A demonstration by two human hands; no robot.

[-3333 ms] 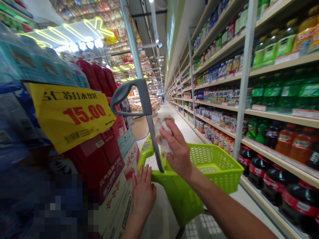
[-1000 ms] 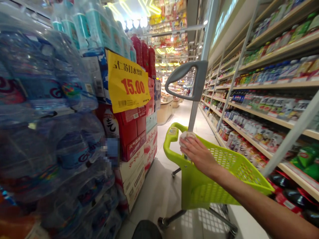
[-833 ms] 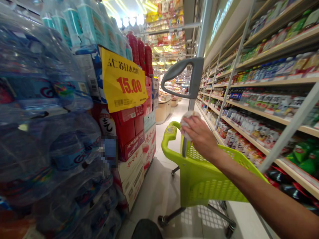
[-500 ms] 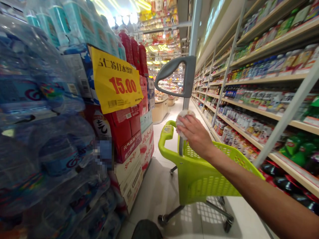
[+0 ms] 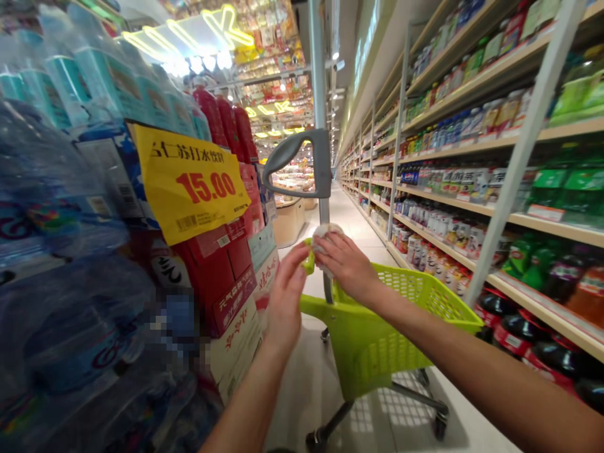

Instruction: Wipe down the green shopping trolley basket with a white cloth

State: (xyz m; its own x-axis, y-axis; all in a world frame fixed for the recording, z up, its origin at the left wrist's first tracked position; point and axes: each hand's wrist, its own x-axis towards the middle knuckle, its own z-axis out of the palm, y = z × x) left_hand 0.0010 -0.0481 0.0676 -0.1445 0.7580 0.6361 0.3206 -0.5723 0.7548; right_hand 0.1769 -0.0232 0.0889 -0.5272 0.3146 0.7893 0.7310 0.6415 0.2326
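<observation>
My right hand presses a crumpled white cloth near the handle end of a lime-green shopping cart, beside its upright grey pole. The fingers are wrapped over the cloth. My left hand is raised at the left side of the green handle, its thumb and fingers a little apart and holding nothing visible. Part of the handle is hidden behind both hands, so I cannot tell whether the left fingertips touch it. Above them, a grey loop grip is fixed to the pole.
Stacked water bottle packs and drink cartons stand close on the left, with a yellow price sign. Long shelves of bottled drinks line the right. A tiled aisle runs ahead. Cart wheels rest on the floor.
My left hand has come into view from below and reached up to the cart handle. The right hand stays on the cloth. The view has shifted, so the cart appears further left.
</observation>
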